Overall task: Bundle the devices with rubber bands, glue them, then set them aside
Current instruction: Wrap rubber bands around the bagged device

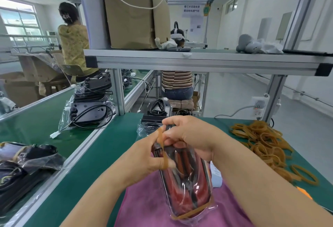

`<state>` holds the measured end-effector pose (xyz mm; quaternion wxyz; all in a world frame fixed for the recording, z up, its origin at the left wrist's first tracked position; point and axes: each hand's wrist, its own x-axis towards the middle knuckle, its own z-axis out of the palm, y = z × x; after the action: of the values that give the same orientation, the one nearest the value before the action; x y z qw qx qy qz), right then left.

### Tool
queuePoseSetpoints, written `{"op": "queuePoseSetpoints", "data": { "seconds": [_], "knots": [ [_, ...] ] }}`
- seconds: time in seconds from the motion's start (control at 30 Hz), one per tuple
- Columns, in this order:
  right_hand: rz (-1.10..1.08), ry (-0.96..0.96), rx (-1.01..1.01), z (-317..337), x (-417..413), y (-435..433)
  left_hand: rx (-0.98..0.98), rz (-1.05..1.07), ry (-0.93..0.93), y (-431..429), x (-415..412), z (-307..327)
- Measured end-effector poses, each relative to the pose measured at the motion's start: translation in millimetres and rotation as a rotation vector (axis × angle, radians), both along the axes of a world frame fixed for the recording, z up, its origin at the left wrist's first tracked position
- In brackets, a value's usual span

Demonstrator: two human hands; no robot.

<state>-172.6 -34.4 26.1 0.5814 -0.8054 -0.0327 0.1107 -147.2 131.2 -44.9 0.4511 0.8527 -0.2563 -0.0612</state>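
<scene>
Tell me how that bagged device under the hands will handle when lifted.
The bagged device probably stays stiff: it keeps a straight, long shape on the pink cloth. Its glossy bag likely slips in a grip, though the rubber band round its near end may add friction.

The left hand [149, 156] is pinching a stretched rubber band [161, 143] at the far end of a bagged device [189, 181], while the right hand [191, 136] is gripping that same end. The device is lying on a pink cloth [144, 208], and a second band [191, 212] is sitting around its near end. A pile of loose bands [264, 143] is lying to the right on the green table [100, 154].
</scene>
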Motion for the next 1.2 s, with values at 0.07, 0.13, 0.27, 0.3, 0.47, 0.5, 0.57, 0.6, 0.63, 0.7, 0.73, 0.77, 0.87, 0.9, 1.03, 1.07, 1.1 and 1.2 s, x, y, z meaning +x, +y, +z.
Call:
{"op": "queuePoseSetpoints", "data": {
  "seconds": [0.07, 0.13, 0.27, 0.3, 0.47, 0.5, 0.57, 0.6, 0.63, 0.7, 0.73, 0.77, 0.87, 0.9, 1.03, 1.07, 1.1, 1.2],
  "knots": [
    [0.032, 0.052, 0.130, 0.0, -0.9, -1.8, 0.012, 0.000, 0.005, 0.7, -0.4, 2.7],
    [0.054, 0.089, 0.252, 1.9, -1.5, -4.9, 0.034, -0.029, 0.007, 1.2, -0.2, 5.4],
    [0.063, 0.165, 0.494, 3.0, -3.9, -8.3, 0.139, -0.089, 0.024, 0.9, 0.8, 18.3],
    [0.055, 0.185, 0.553, 1.1, -4.6, -8.5, 0.172, -0.097, 0.029, -0.6, 0.8, 21.5],
    [-0.021, 0.172, 0.640, -8.6, -8.8, -21.9, 0.272, -0.079, 0.001, -11.0, -7.0, 27.1],
    [-0.034, 0.157, 0.637, -9.0, -8.7, -26.7, 0.264, -0.066, -0.014, -12.4, -10.5, 27.2],
    [-0.050, 0.116, 0.606, -8.3, -9.5, -38.1, 0.245, -0.065, -0.045, -14.3, -16.3, 26.8],
    [-0.055, 0.096, 0.592, -7.7, -10.7, -44.0, 0.243, -0.074, -0.055, -14.9, -19.7, 26.7],
    [-0.064, 0.081, 0.584, -6.9, -12.2, -49.6, 0.252, -0.079, -0.062, -14.9, -23.7, 27.1],
    [-0.118, 0.073, 0.596, -6.4, -15.6, -61.5, 0.271, -0.075, -0.073, -14.0, -30.6, 27.6],
    [-0.158, 0.077, 0.610, -7.0, -17.0, -67.2, 0.270, -0.077, -0.086, -13.4, -33.1, 27.1],
    [-0.200, 0.085, 0.629, -8.6, -18.1, -72.6, 0.265, -0.079, -0.099, -12.7, -35.1, 26.2],
    [-0.318, 0.142, 0.712, -20.6, -19.4, -85.5, 0.241, -0.085, -0.128, -10.5, -42.4, 25.3],
    [-0.346, 0.171, 0.748, -27.2, -19.8, -87.8, 0.239, -0.091, -0.137, -9.4, -44.7, 25.0],
    [-0.377, 0.300, 0.884, -57.8, -20.9, -87.0, 0.220, -0.105, -0.164, -4.5, -48.9, 24.1],
    [-0.378, 0.327, 0.908, -64.1, -20.4, -86.3, 0.217, -0.107, -0.178, -4.0, -49.2, 23.8],
    [-0.378, 0.349, 0.924, -68.9, -19.9, -85.6, 0.216, -0.107, -0.193, -3.9, -49.6, 23.6],
    [-0.352, 0.394, 0.926, -75.9, -18.3, -85.2, 0.212, -0.100, -0.223, -6.6, -52.6, 24.6]
  ]
}}
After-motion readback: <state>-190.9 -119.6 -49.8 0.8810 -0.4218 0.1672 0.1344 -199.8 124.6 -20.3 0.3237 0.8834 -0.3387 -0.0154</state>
